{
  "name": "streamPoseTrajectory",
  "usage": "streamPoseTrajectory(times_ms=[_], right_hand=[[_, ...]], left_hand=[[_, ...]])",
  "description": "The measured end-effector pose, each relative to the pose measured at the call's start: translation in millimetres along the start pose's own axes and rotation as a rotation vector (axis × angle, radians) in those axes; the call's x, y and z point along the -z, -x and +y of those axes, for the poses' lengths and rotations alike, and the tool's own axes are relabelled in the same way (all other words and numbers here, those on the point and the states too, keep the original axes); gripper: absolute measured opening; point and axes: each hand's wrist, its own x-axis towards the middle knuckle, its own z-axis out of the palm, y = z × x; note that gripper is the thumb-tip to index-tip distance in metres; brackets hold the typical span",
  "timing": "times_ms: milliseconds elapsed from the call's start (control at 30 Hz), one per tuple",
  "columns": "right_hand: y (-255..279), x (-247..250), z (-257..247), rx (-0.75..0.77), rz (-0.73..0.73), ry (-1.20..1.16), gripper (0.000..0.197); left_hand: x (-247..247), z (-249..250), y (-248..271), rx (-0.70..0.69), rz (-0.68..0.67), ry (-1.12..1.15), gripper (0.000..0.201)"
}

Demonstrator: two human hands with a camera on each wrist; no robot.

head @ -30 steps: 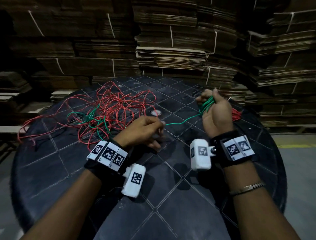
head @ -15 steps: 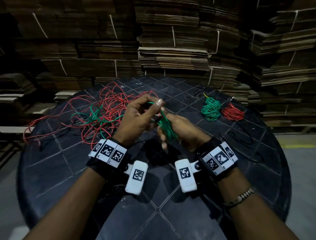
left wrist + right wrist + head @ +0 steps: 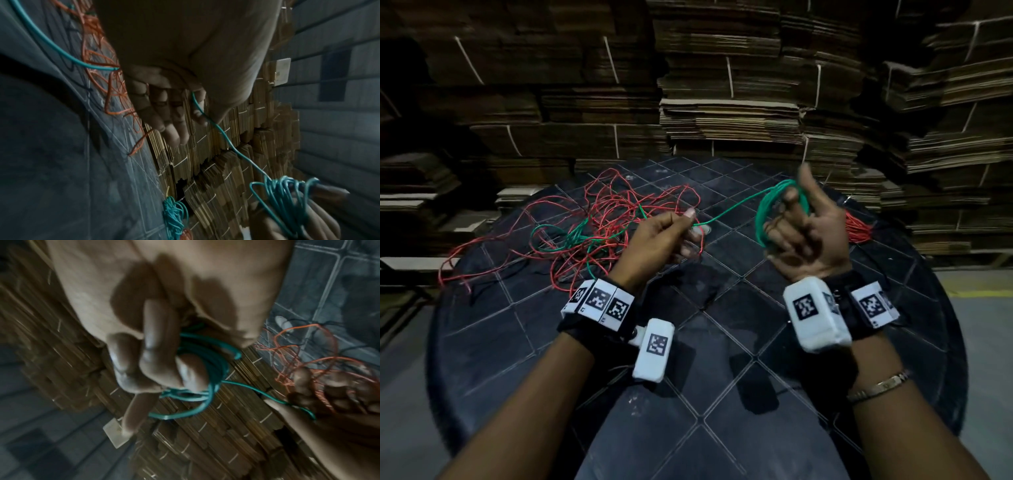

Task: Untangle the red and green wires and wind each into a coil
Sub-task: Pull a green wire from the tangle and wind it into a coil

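Risk of snagging: green wire (image 3: 736,209) runs back into the loose red wire (image 3: 619,205) tangle on the worktop (image 3: 722,428); hard pulling likely to drag red strands along or tighten a knot; loops could also slip off the raised fingers. Right hand (image 3: 804,236) curled through a part-wound green coil (image 3: 780,209), gripping it; left hand (image 3: 664,240) pinching the taut green strand between thumb and fingertip, other fingers loosely bent. Finished red coil (image 3: 858,228) resting behind the right hand.

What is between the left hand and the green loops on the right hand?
One taut strand of green wire runs from the left hand to the green coil on the right hand; head view shows it.
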Motion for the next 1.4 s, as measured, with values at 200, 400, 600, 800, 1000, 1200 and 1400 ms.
streamPoseTrajectory(times_ms=[200, 400, 600, 800, 1000, 1200, 1400], right_hand=[[-4.7, 33.6, -15.0, 0.298, 0.300, -0.189, 0.040], [-18.0, 23.8, 24.1, 0.101, 0.476, 0.311, 0.019], [-12.2, 2.1, 62.8, -0.395, 0.311, 0.620, 0.021], [-9.6, -3.5, 54.8, -0.625, 0.087, 0.667, 0.079], [-0.9, -11.4, 37.0, -0.463, -0.005, 0.402, 0.079], [6.2, -3.2, 0.1, 0.034, 0.033, 0.075, 0.073], [-3.5, 27.7, -22.1, 0.418, 0.344, -0.275, 0.035]], left_hand=[[-2.7, -4.8, 4.0, -0.062, -0.099, -0.138, 0.036], [-2.4, 0.2, 15.0, -0.257, -0.374, -0.013, 0.021], [13.1, -0.7, 2.2, -0.406, -0.175, 0.082, 0.014], [17.7, -10.8, -6.3, -0.313, -0.075, 0.003, 0.017], [16.7, -13.3, -14.0, -0.080, 0.121, 0.029, 0.028], [26.0, -14.6, -19.5, -0.043, 0.223, 0.099, 0.025], [25.1, -8.4, -11.2, -0.229, 0.160, 0.005, 0.031]])
